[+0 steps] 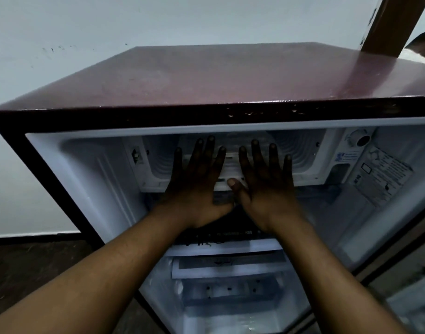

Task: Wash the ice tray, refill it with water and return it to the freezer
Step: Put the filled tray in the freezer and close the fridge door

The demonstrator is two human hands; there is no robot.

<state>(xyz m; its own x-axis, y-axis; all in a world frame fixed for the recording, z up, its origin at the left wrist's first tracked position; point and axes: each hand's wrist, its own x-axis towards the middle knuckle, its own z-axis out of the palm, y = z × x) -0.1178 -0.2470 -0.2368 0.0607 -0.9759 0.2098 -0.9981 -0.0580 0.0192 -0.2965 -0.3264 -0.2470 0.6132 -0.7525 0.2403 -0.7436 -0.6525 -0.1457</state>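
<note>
Up top in the fridge: the freezer compartment [300, 153] sits across the upper middle of the open maroon fridge [206, 75], closed off by a pale front flap [158, 162]
Left hand: the left hand [197, 179] lies flat on the flap, left of centre, fingers straight and spread, tips pointing to the far side
Right hand: the right hand [267, 179] lies flat on the flap just right of the left one, fingers straight and spread; its thumb [233, 184] reaches left toward the other hand
Between the hands: a narrow white strip of the flap shows; the hands are near each other, and I cannot tell whether they touch low down
Ice tray: cannot be made out; hands and flap cover the front of the freezer compartment
Right of the freezer: a round dial [362, 139] on the inner wall, with a printed label [382, 174] below and to its right
Below the hands: a white shelf edge [226, 249], then a clear bin [230, 292] nearer and lower
Far side: a pale wall [158, 20]; a brown board [394, 22] leans at the far right corner of the fridge top
Near left: dark floor [26, 261]
</note>
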